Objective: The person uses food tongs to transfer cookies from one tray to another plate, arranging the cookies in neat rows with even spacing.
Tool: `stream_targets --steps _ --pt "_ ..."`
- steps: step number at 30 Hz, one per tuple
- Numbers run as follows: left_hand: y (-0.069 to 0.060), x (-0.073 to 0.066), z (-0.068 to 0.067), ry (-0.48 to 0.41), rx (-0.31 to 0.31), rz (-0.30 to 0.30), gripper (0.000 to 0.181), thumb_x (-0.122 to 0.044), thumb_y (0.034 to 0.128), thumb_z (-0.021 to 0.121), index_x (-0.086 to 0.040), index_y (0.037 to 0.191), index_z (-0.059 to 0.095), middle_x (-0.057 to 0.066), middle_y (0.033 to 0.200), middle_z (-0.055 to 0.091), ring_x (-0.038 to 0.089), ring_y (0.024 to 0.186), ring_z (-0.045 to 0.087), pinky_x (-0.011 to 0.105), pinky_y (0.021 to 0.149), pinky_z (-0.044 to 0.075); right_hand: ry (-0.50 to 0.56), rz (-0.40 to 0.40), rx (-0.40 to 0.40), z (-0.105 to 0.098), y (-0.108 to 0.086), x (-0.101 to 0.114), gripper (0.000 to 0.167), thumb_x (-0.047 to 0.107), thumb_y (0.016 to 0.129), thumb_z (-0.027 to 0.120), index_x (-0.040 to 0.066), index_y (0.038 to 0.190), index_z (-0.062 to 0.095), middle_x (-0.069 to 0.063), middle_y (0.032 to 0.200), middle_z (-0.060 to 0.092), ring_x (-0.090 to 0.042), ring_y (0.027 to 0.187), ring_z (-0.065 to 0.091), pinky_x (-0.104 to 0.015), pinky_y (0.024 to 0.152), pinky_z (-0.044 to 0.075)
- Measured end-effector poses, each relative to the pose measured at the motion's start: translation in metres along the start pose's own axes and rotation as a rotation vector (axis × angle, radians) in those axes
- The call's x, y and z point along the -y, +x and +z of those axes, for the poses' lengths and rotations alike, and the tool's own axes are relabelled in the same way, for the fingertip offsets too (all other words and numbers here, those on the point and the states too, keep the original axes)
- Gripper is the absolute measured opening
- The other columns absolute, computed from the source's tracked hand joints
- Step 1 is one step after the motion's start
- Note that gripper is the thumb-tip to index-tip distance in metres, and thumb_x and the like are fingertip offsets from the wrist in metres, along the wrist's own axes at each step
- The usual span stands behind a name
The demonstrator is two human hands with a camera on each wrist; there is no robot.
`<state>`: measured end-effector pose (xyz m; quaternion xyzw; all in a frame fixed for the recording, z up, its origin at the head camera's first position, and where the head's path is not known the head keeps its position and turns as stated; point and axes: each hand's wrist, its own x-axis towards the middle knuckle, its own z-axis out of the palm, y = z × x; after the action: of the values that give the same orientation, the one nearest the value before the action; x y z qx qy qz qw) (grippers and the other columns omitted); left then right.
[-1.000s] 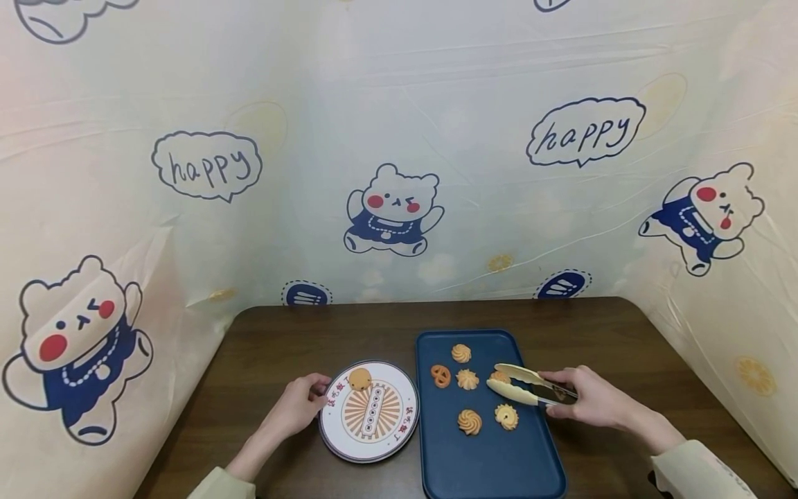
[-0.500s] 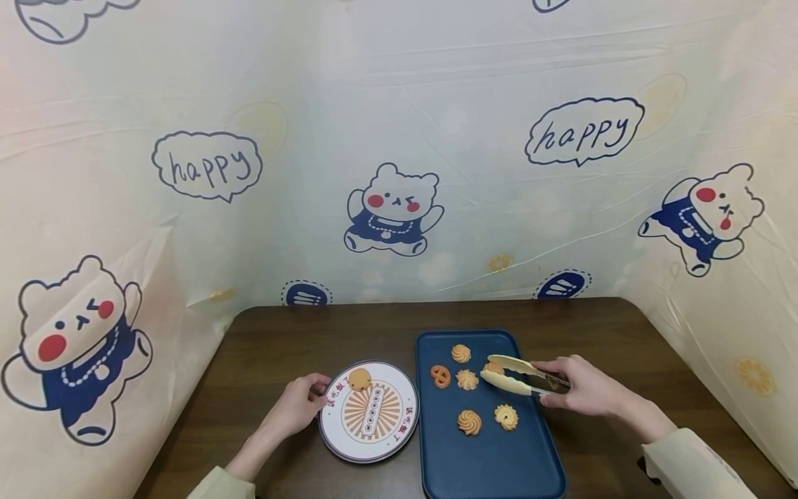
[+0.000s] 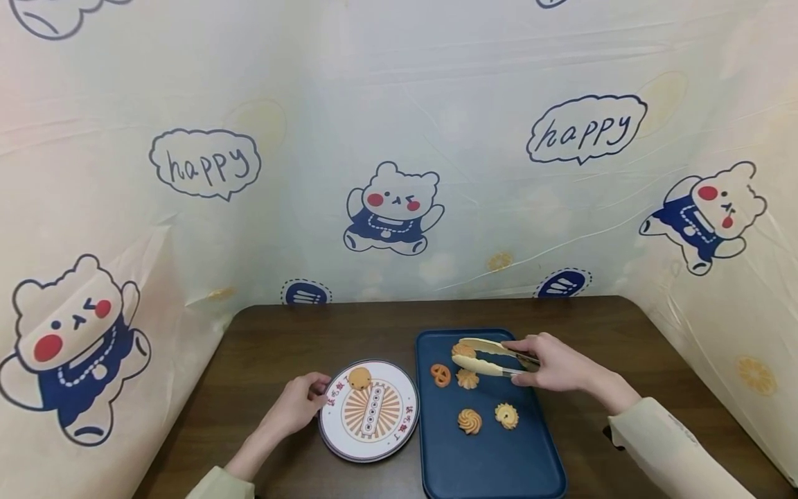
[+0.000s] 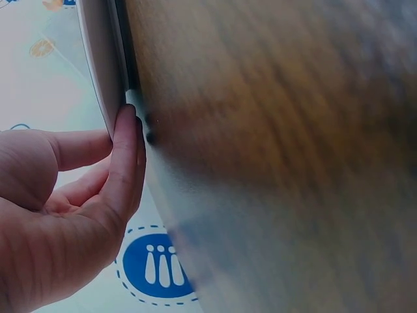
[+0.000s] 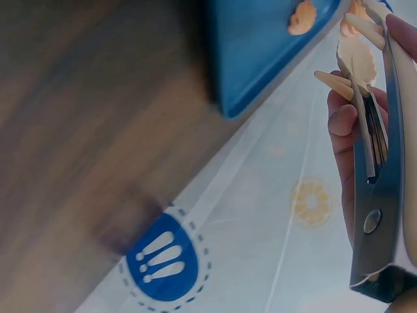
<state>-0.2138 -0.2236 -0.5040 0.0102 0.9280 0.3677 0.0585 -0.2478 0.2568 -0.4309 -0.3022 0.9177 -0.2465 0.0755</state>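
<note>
My left hand (image 3: 300,402) pinches the left rim of a round white plate (image 3: 399,433), thumb above and fingers below, as the left wrist view shows. A round cookie (image 3: 359,378) lies near the plate's far rim. My right hand (image 3: 559,362) holds tongs (image 3: 480,365) with cream tips over the far part of a blue tray (image 3: 486,464). Between the tips sits a cookie (image 5: 356,59), seen from the side in the right wrist view. In the head view the tongs partly cover the far swirl cookie's place, so I cannot tell the two cookies apart there.
On the tray lie a pretzel (image 3: 440,375), a star-shaped cookie (image 3: 467,378), a swirl cookie (image 3: 470,421) and a flower-shaped cookie (image 3: 507,416). The brown wooden table (image 3: 349,329) ends at a printed cloth backdrop (image 3: 299,229).
My right hand has carried the tongs and the cookie between them leftward and toward the tray's far end. The left hand and the plate have stayed put.
</note>
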Motion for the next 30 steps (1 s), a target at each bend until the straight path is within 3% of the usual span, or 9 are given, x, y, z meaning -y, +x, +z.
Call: stream_targets --steps 4,13,18,25,30 --pt "0.000 -0.001 0.000 -0.006 -0.001 -0.008 0.029 0.003 0.0895 0.067 0.002 0.119 0.065 0.008 0.095 0.063 0.020 0.081 0.056 0.031 0.064 0.052 0.001 -0.035 0.012 0.001 0.012 0.007 0.063 0.026 0.086 0.078 -0.002 0.138 0.056 0.004 0.071 0.052 -0.005 0.051 0.035 -0.022 0.050 0.031" --pt "-0.001 -0.003 0.000 0.006 0.001 -0.016 0.031 0.003 0.0892 0.068 0.004 0.120 0.064 0.009 0.098 0.064 0.020 0.083 0.058 0.033 0.069 0.053 -0.003 -0.079 0.026 0.007 0.039 0.024 0.061 0.023 0.086 0.077 0.000 0.139 0.056 0.008 0.083 0.059 -0.007 0.058 0.043 -0.024 0.053 0.035" --pt "-0.001 -0.004 -0.001 0.004 0.005 -0.021 0.031 0.003 0.0894 0.068 0.004 0.120 0.064 0.009 0.098 0.064 0.020 0.083 0.057 0.033 0.068 0.053 -0.016 -0.092 0.048 0.013 0.050 0.033 0.060 0.023 0.087 0.076 0.000 0.139 0.056 0.006 0.070 0.054 -0.008 0.051 0.036 -0.024 0.051 0.032" --pt "0.000 -0.004 -0.002 0.006 0.000 -0.022 0.030 0.002 0.0900 0.067 0.003 0.119 0.064 0.009 0.096 0.063 0.020 0.081 0.057 0.032 0.065 0.053 0.006 -0.135 0.072 0.021 0.061 0.044 0.059 0.019 0.086 0.077 -0.002 0.138 0.056 0.009 0.086 0.067 -0.010 0.062 0.054 -0.025 0.058 0.043" --pt "-0.001 -0.004 -0.001 0.006 0.003 -0.014 0.030 0.003 0.0898 0.067 0.004 0.120 0.064 0.008 0.096 0.063 0.020 0.081 0.057 0.032 0.065 0.053 -0.009 -0.151 0.085 0.029 0.069 0.052 0.060 0.021 0.086 0.077 -0.002 0.137 0.057 0.007 0.085 0.068 -0.010 0.065 0.056 -0.025 0.059 0.043"
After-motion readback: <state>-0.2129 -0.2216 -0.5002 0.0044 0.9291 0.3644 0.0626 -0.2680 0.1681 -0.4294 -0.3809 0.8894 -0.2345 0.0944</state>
